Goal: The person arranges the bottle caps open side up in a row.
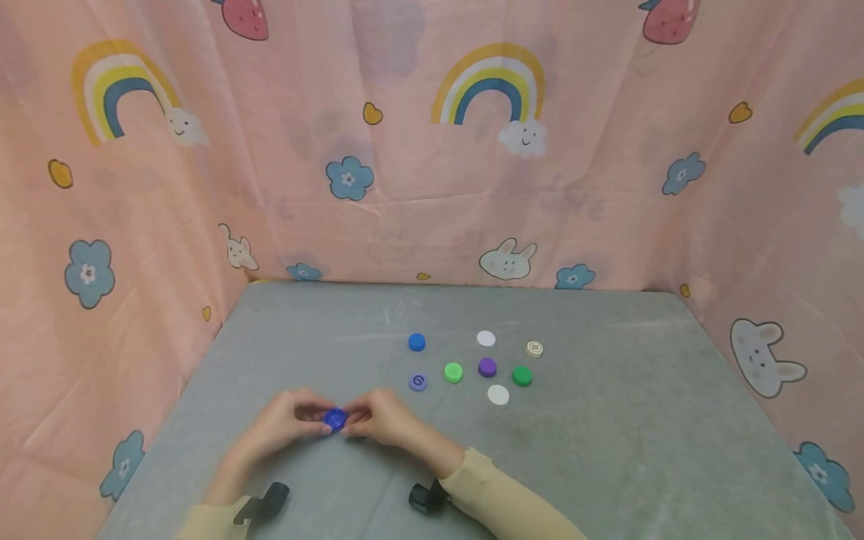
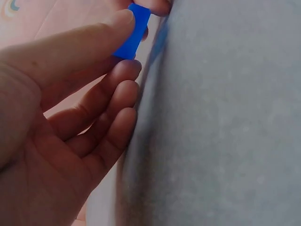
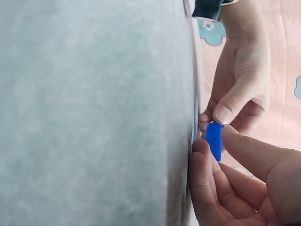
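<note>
A dark blue bottle cap (image 1: 334,420) is between my two hands at the left front of the table. My left hand (image 1: 285,421) pinches its left side between thumb and fingers. From the other side, my right hand (image 1: 390,420) pinches it with thumb and fingertips. In the left wrist view the blue cap (image 2: 134,33) shows edge-on under the left thumb, with the other fingers loosely bent below. The right wrist view shows the same cap (image 3: 214,141) on edge between both thumbs, close over the table surface.
Behind and right of my hands lie several caps: a blue cap (image 1: 416,342), a lilac cap (image 1: 418,382), a light green cap (image 1: 454,373), a purple cap (image 1: 487,367), a green cap (image 1: 522,376), a beige cap (image 1: 534,349) and two white ones. Pink patterned curtain (image 1: 405,225) surrounds the grey table (image 1: 641,435).
</note>
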Tool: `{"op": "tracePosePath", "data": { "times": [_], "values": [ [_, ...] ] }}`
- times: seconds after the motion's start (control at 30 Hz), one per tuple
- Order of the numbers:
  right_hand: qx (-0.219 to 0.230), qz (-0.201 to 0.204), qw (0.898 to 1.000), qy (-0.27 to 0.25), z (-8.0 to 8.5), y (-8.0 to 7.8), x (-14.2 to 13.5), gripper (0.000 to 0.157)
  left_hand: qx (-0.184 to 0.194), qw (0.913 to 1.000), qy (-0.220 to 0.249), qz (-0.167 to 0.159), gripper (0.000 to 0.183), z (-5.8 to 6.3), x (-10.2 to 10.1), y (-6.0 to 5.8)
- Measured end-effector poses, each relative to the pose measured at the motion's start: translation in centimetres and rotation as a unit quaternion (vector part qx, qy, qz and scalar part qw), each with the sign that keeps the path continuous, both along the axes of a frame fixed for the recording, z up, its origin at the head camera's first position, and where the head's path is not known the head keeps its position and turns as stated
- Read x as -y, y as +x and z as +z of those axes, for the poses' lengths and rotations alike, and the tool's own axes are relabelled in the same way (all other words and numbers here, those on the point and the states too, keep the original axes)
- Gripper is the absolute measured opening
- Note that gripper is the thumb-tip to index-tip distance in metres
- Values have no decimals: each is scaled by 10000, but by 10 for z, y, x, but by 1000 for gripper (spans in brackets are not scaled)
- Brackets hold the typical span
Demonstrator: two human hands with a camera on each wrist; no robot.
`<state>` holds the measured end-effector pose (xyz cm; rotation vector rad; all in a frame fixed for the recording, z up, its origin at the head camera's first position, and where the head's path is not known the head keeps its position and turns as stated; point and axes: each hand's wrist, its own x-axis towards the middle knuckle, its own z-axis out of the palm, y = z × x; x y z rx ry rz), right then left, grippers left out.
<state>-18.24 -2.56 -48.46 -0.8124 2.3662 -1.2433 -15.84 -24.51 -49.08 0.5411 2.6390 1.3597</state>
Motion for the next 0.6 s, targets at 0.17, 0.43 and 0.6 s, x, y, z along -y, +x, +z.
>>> {"op": "tracePosePath", "data": {
  "times": [0.17, 0.43, 0.6],
  "values": [
    [88, 27, 9999, 76, 1, 0, 1, 31, 91, 9999, -118, -36, 32, 1, 2, 1],
    [220, 96, 9994, 252, 3, 1, 3, 31, 113, 9996, -135, -235, 31, 1, 6, 0],
    [260, 158, 9991, 287, 3, 1, 3, 31, 128, 9994, -151, -281, 32, 3, 8, 2]
  ]
}}
